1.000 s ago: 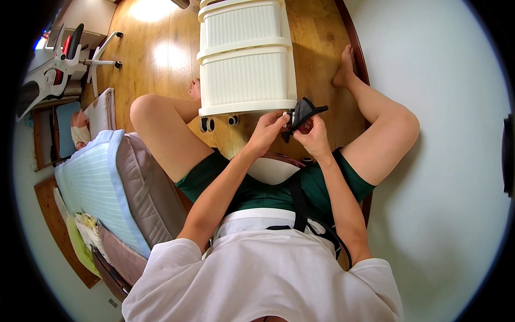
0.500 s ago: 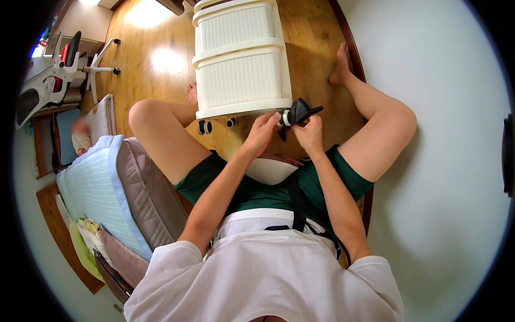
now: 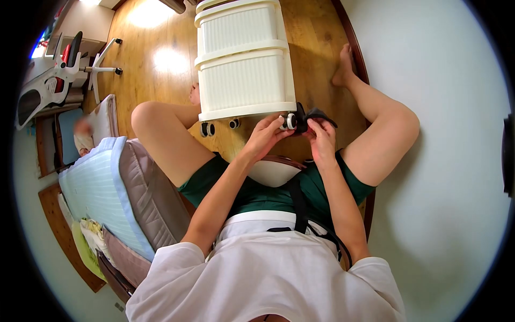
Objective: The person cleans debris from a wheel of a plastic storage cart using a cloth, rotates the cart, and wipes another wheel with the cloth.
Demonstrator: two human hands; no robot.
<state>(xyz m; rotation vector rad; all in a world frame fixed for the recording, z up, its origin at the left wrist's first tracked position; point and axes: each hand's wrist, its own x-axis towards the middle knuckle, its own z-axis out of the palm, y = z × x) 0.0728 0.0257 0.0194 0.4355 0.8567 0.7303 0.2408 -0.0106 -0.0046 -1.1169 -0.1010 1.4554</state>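
Note:
The white plastic drawer cart point(image 3: 244, 80) lies between my legs with its casters toward me. My left hand point(image 3: 265, 135) is closed, its thumb and fingers on the black-and-white caster wheel point(image 3: 290, 122) at the cart's right corner. In my right hand point(image 3: 322, 140) is a soft-looking black strap-like piece point(image 3: 321, 115), pinched beside that wheel; its exact kind does not show. Part of it passes behind the caster, where I cannot see whether it is wrapped around. Further left are a double caster point(image 3: 207, 129) and another caster wheel point(image 3: 234, 123).
A bed point(image 3: 94, 185) with a pale blue cover stands on my left. Beyond it are an office chair point(image 3: 59, 78) and a person point(image 3: 83, 137) near the bed's far end. The wall point(image 3: 440, 161) rises close on my right, and the wooden floor point(image 3: 155, 80) runs beneath.
My right hand has moved slightly right and down with the black piece, whose loose end now points right. More of the caster wheel shows, and my left hand stays on it.

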